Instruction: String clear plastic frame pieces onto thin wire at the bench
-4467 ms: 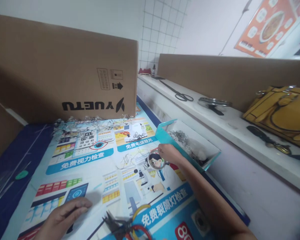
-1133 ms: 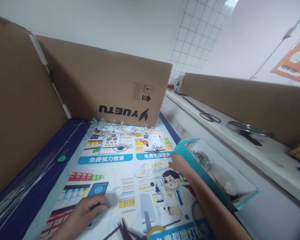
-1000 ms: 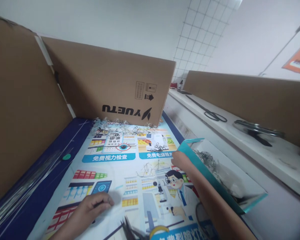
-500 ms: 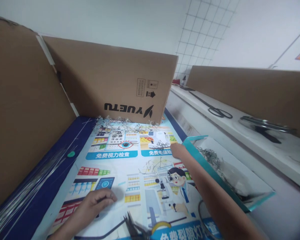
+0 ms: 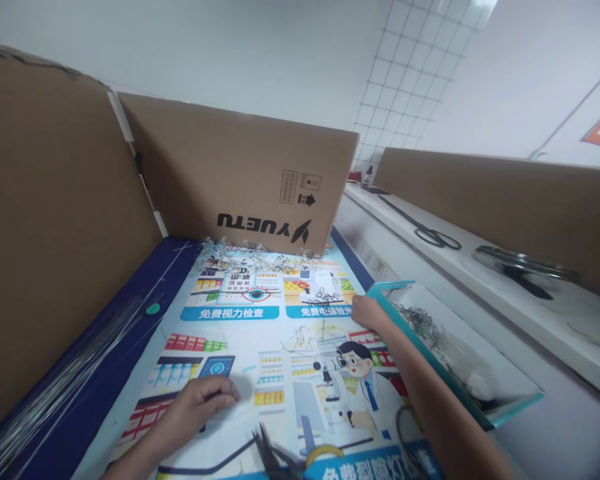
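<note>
My left hand (image 5: 207,403) rests on the printed sheet (image 5: 230,343) at the lower middle, fingers curled and thumb against them. Whatever it may hold is hidden. My right hand (image 5: 370,313) is at the sheet's right side, closed, with its fingertips out of sight. It lies between a small pile of dark wire loops (image 5: 325,297) and the teal-edged box (image 5: 460,383), which holds tangled wire pieces and a clear plastic bag. Nearer me, loose thin wires (image 5: 303,340) lie on the sheet. Pliers (image 5: 267,450) with dark jaws and a yellow grip part lie at the bottom edge.
Cardboard panels (image 5: 240,167) stand at the back and left. Long thin wires (image 5: 75,380) lie along the blue left edge, near a green disc (image 5: 153,309). Clear, shiny pieces (image 5: 250,253) line the back panel. On the white ledge are scissors (image 5: 437,237) and a metal-rimmed object (image 5: 525,263).
My right hand has shifted a little to the right, away from the wire loops, uncovering more printed text. My left hand stays in nearly the same place. The view has tilted slightly.
</note>
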Demonstrator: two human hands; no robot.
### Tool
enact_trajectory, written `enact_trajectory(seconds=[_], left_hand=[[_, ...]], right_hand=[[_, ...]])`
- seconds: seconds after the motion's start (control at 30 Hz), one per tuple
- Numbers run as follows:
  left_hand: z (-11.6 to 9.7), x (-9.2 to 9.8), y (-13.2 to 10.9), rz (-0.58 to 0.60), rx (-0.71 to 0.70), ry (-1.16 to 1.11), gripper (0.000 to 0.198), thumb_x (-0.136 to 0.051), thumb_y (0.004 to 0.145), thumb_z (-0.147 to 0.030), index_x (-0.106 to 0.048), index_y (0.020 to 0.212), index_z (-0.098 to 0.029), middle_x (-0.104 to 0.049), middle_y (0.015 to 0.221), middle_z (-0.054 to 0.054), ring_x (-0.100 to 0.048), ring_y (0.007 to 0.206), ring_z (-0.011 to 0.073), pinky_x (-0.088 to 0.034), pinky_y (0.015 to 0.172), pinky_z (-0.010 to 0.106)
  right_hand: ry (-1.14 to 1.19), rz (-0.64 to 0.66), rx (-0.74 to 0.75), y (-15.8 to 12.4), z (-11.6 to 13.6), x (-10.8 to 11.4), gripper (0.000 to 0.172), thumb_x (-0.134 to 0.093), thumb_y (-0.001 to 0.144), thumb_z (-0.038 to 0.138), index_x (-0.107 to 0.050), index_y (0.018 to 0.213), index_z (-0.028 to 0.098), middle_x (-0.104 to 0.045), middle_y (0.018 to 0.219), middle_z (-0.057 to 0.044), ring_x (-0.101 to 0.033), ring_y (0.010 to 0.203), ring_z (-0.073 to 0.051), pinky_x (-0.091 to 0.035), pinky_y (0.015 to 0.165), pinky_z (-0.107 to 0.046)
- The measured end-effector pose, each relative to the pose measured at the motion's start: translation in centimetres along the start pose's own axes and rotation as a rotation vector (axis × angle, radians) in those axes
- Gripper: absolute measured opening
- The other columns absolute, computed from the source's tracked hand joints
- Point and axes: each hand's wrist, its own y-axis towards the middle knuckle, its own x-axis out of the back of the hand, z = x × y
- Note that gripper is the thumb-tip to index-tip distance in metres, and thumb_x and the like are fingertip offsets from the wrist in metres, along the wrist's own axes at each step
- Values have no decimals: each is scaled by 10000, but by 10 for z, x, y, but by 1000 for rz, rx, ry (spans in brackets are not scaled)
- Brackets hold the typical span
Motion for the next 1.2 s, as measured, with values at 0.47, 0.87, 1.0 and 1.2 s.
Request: enact_trajectory(seconds=[0.47,0.87,1.0,1.2], left_hand=[[2,-1,1,12,18,10,203,-527,759,-337,-634,683,-183,-641,714,2,-545,694,165,-400,641,222],[3,-1,0,1,-24,-26,179,-533,767,-285,-637,692,-161,-617,681,-9,-505,629,125,-371,603,208],[2,-1,0,-14,-42,-34,171,-543,763,-283,-638,692,-160,-641,705,3,-525,644,128,-378,619,211],[2,-1,-1,-11,-43,-42,167,-549,765,-279,-643,694,-160,-653,720,10,-537,656,131,-384,624,214]], right_hand=[[909,-10,12,-68,30,17,177,-479,758,282,-566,862,167,-627,602,-2,-574,510,-115,-451,484,-207],[1365,237,136,-138,125,-39,97,-572,688,238,-595,730,154,-588,548,17,-539,493,-98,-402,448,-195],[1317,283,132,-140,128,-53,103,-555,696,231,-606,737,151,-580,552,15,-530,504,-99,-398,460,-196],[1217,236,176,-145,128,-46,100,-531,718,215,-621,720,170,-592,605,11,-542,570,-117,-400,490,-200]])
